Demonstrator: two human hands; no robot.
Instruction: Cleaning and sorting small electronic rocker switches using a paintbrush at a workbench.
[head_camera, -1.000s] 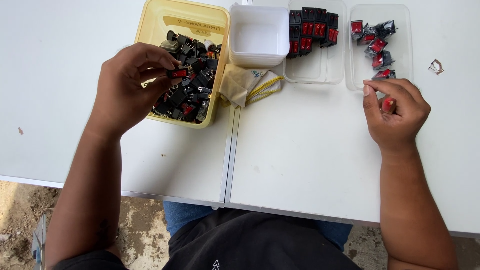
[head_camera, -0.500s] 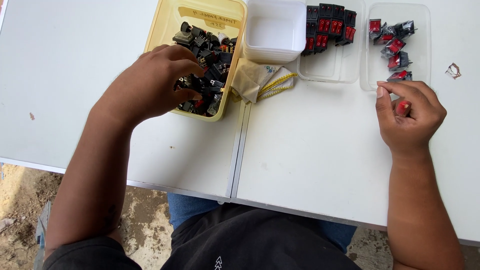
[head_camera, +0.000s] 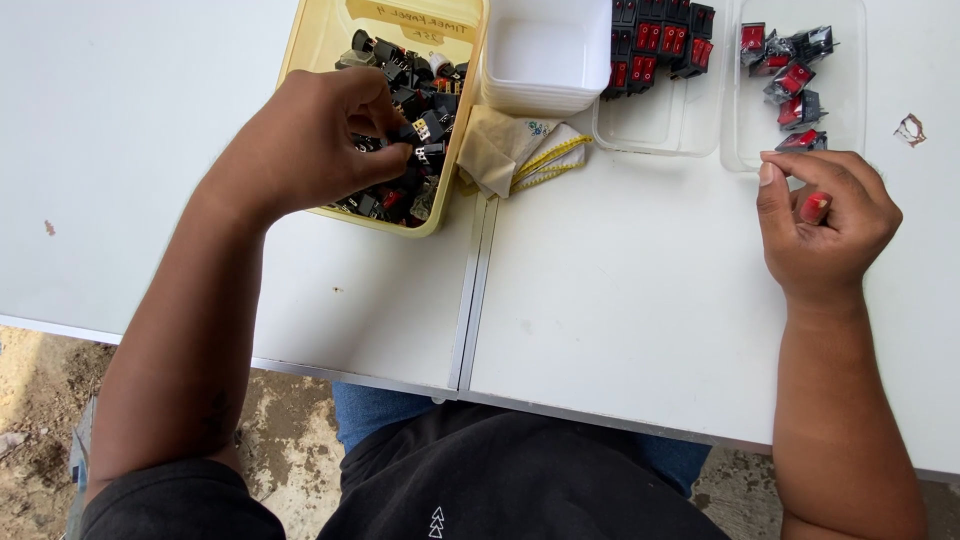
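My left hand (head_camera: 320, 140) reaches into a yellow tub (head_camera: 322, 25) heaped with several small black and red rocker switches (head_camera: 415, 80); its fingertips pinch at one switch in the heap. My right hand (head_camera: 820, 225) rests on the white table, fingers curled around a red rocker switch (head_camera: 815, 207). It lies just below a clear tray (head_camera: 855, 80) that holds several loose red-faced switches (head_camera: 795, 75).
A second clear tray (head_camera: 650, 120) holds switches packed in rows (head_camera: 655, 35). A white square tub (head_camera: 545, 55) stands between the yellow tub and the trays. A folded cloth with yellow cord (head_camera: 520, 155) lies below it. A seam (head_camera: 478, 280) splits the two tabletops.
My left hand has gone deeper into the yellow tub, from its left edge to its middle. My right hand has stayed put with the red switch in it.
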